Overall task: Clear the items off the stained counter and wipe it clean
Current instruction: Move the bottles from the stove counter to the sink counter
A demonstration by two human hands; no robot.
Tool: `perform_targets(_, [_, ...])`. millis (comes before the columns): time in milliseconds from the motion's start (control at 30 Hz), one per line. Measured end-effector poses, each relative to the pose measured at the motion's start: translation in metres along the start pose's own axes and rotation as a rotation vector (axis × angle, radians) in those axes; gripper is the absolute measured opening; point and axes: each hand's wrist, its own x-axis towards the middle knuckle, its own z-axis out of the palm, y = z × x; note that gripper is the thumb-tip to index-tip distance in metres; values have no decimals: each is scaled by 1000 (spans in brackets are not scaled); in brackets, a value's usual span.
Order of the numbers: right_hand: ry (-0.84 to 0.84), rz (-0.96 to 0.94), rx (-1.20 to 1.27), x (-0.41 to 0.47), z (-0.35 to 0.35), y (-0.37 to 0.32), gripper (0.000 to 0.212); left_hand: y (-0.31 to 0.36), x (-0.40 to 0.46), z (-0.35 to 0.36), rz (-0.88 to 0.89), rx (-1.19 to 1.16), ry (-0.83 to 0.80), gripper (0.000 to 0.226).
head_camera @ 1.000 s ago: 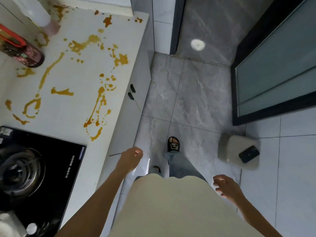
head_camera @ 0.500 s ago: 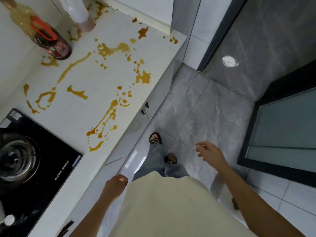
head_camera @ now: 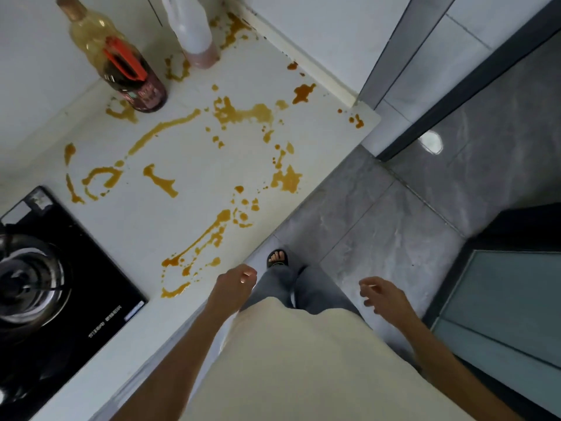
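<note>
stains [head_camera: 243, 113] of amber-brown sauce run in streaks and blots across most of the white bench [head_camera: 188, 247], from its far right corner down to its near edge. two items stand at the far edge: a dark bottle [head_camera: 133, 77] with a red handle, and just beside it a white bottle [head_camera: 194, 28] (its top is cut off by the frame). a black stove [head_camera: 60, 287] fills the left end. left hand [head_camera: 233, 287] hangs loosely curled over the near edge, holding nothing; right hand [head_camera: 384, 294] hangs relaxed and bare over the floor [head_camera: 394, 226].
</note>
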Motion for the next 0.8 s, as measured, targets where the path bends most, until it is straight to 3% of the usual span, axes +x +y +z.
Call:
perform_targets(200, [-49,45,-96,27,-40,-15,13,43,23,-7,17,-26,95,13])
perform_targets(300, [-72,-11,-97,53,-65,-48,17,46,20,-3,-78,-93,153,17])
perform_targets(567, [-189,-356,-300,129,-114,-206,12,46,2,18,-298,-311,308,17])
perform_targets(800, [-232,-606,-252,164,-102,-362,14,78,33,-54,-237,-524,473,20])
